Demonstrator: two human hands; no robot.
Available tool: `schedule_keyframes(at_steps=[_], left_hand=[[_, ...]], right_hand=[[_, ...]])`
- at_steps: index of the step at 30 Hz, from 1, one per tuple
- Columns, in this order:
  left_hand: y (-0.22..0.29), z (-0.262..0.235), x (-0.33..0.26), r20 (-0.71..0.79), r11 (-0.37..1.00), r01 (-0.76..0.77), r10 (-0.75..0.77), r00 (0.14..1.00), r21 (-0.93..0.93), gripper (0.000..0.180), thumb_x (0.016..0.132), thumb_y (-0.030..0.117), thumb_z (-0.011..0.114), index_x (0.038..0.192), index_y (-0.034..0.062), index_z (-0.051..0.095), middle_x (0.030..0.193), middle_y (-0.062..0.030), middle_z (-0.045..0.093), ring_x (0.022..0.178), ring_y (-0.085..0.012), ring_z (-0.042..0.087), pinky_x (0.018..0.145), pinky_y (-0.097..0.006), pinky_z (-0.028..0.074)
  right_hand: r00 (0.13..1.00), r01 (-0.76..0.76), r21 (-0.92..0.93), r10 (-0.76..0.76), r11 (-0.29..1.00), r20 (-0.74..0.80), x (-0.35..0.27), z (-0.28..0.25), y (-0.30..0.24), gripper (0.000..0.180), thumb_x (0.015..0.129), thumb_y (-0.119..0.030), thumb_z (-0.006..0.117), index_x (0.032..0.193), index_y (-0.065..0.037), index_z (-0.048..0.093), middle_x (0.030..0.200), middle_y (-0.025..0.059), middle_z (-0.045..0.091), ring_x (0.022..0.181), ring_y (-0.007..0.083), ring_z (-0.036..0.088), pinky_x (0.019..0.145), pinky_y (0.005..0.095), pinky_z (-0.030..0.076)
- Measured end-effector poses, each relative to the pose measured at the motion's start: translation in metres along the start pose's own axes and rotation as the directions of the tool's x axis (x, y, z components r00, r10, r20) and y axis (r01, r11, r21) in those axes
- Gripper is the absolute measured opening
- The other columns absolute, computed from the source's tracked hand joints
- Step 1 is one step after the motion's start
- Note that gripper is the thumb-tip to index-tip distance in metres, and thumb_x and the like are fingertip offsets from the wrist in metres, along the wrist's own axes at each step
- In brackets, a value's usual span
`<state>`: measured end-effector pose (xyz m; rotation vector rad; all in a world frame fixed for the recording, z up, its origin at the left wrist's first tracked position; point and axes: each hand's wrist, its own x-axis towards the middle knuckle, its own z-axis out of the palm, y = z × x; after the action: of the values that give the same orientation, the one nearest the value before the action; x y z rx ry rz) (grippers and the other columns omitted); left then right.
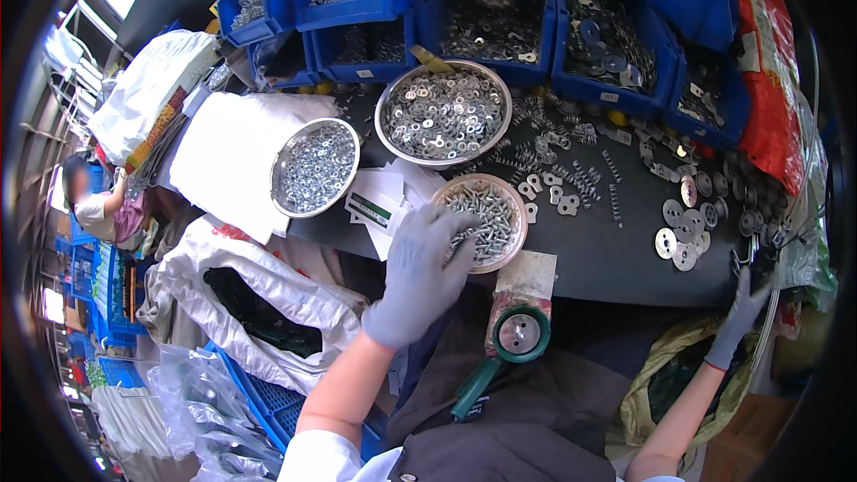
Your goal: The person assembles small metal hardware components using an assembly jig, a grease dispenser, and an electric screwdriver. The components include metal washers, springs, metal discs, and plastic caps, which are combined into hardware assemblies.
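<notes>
My left hand (418,275), in a grey glove, is over the near rim of a pinkish bowl (518,244) of small screws (489,225). Its thumb and fingers are apart and bent toward the screws; nothing shows between them. Far to the right, my gloved right hand (740,314) has its fingers spread beside a small metal hook-like piece (737,259) at the table edge; whether they touch is unclear. Between my arms, a green round holder with a handle (478,386) bears a metal disc (520,334) with holes. It sits against a worn block (527,275) at the table edge.
Steel bowls of washers (444,113) and small metal parts (314,167) stand behind. Blue bins (616,45) line the back. Springs (585,180), plates and discs (686,232) lie on the dark table (589,259). White sacks (259,268) are at left, a yellowish sack (638,393) at right.
</notes>
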<state>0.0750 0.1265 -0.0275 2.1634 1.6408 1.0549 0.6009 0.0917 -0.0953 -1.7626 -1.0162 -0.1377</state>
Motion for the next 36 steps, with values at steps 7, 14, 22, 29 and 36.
schedule_keyframes(at_steps=[7,14,22,29,36], left_hand=[[-0.014,0.027,0.035,0.108,0.918,-0.026,-0.018,0.994,0.395,0.017,0.075,0.020,0.068,0.084,0.0059,0.070,0.083,-0.0125,0.059,0.082,-0.0316,0.057,0.074,-0.043,0.045],[-0.008,0.021,0.030,0.050,0.956,-0.061,0.049,0.998,0.288,0.012,0.074,0.013,0.068,0.083,0.0049,0.065,0.084,-0.0116,0.061,0.083,-0.0321,0.060,0.074,-0.044,0.047],[0.043,-0.013,-0.033,0.315,0.763,0.358,-0.212,0.925,-0.539,0.013,0.085,0.003,0.067,0.098,0.0013,0.066,0.088,-0.0020,0.068,0.077,-0.0053,0.061,0.070,-0.021,0.049],[0.064,-0.033,-0.052,0.593,0.181,0.668,-0.337,0.731,-0.721,0.019,0.088,0.001,0.063,0.106,-0.0017,0.066,0.091,-0.0035,0.068,0.078,-0.0062,0.061,0.072,-0.021,0.049],[0.061,-0.033,-0.063,0.680,0.008,0.701,-0.232,0.695,-0.713,0.021,0.091,0.003,0.062,0.111,-0.0037,0.064,0.108,-0.0084,0.068,0.097,-0.0086,0.062,0.087,-0.022,0.049]], right_hand=[[0.998,-0.042,-0.105,0.046,0.994,0.031,-0.023,0.016,-0.006,0.066,0.088,-0.016,0.066,0.144,0.001,0.035,0.141,0.0141,0.045,0.122,0.0222,0.048,0.099,0.0333,0.042],[0.953,-0.301,0.478,0.271,0.825,0.133,-0.073,0.012,-0.065,0.061,0.081,-0.001,0.057,0.139,0.002,0.040,0.123,0.0118,0.055,0.097,0.0195,0.056,0.091,0.0342,0.046],[0.968,-0.250,0.942,0.022,0.223,0.251,-0.106,0.013,-0.269,0.076,0.071,-0.018,0.058,0.140,0.003,0.033,0.116,0.0130,0.050,0.083,0.0168,0.053,0.080,0.0333,0.043],[0.886,-0.461,0.887,-0.054,-0.008,0.460,-0.128,0.006,-0.321,0.070,0.075,-0.027,0.066,0.136,-0.004,0.040,0.100,0.0060,0.048,0.065,0.0121,0.051,0.063,0.0308,0.039],[0.857,-0.487,0.872,-0.217,-0.044,0.467,-0.140,0.006,-0.322,0.060,0.081,-0.021,0.058,0.132,0.002,0.036,0.099,0.0074,0.040,0.066,0.0106,0.042,0.067,0.0291,0.034]])
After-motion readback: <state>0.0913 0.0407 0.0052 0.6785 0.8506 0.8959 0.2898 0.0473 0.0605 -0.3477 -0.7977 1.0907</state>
